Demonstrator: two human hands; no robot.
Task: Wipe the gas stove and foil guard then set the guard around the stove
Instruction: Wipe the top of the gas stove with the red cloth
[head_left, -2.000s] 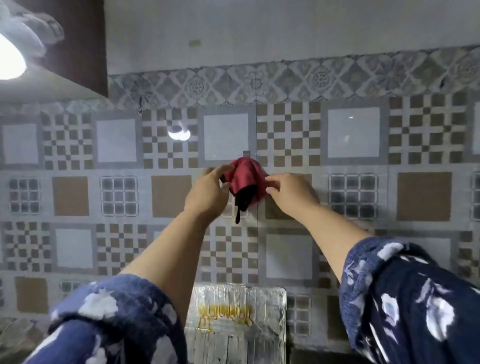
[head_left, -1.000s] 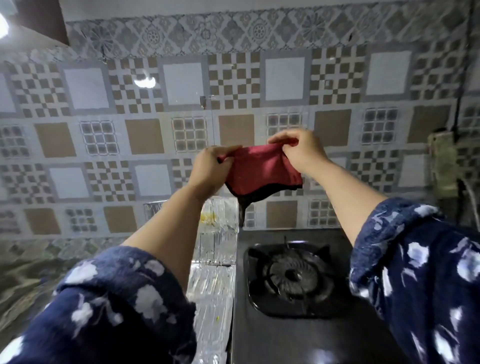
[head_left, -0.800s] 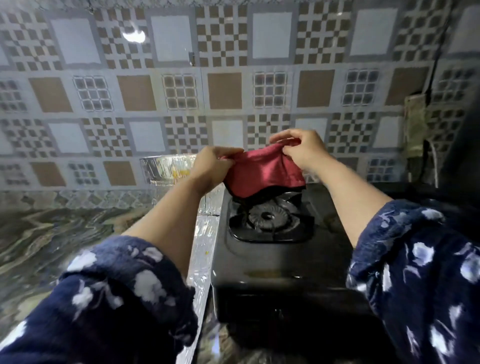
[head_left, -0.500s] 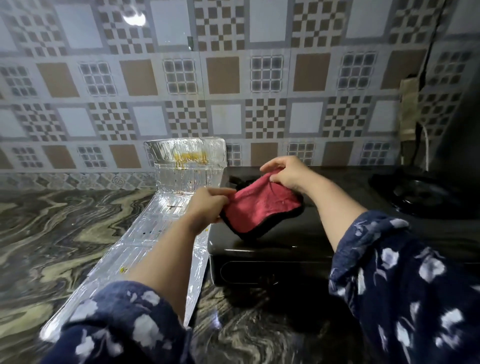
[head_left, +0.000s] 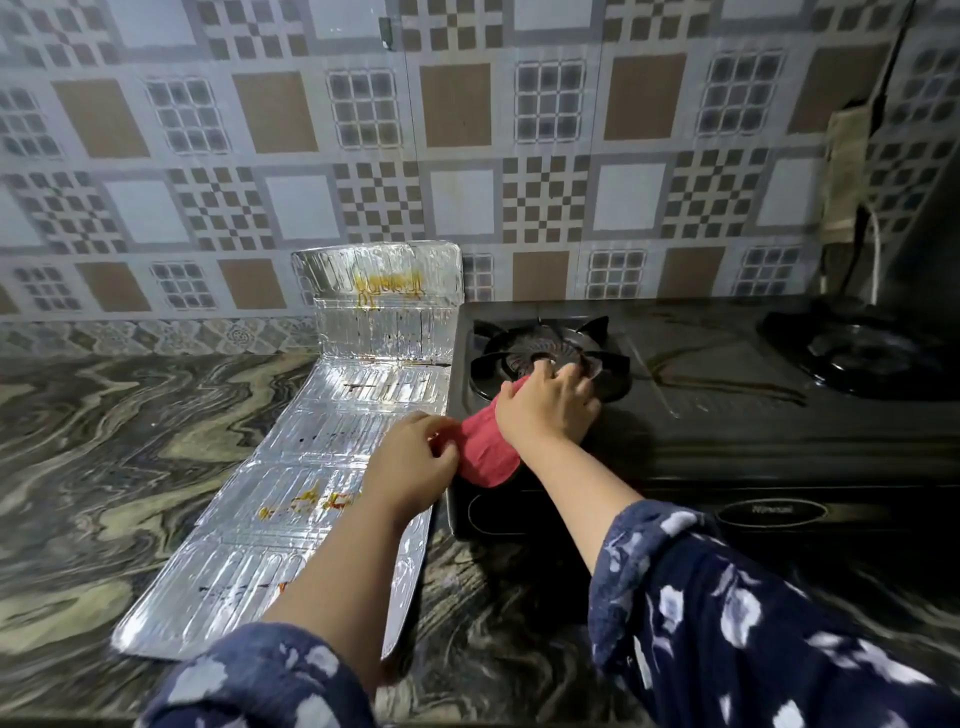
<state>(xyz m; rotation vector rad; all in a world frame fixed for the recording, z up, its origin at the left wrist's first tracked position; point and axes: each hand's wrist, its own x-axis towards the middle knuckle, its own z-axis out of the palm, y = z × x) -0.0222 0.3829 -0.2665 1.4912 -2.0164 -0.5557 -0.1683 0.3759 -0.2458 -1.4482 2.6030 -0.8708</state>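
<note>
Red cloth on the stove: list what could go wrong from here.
1. The red cloth lies under the right hand beside the burner grate; it may snag on the prongs.
2. The foil guard lies flat beside the stove; the left hand hovers over its edge and could crumple it.

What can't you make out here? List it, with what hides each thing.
All in the head view:
- Red cloth: its far part lies under the right hand.
- Left burner: its near edge is behind the right hand.
- Foil guard: the left arm crosses its near right part.
- Right burner: too dark for detail.
- Stove badge: blurred, unreadable.
</note>
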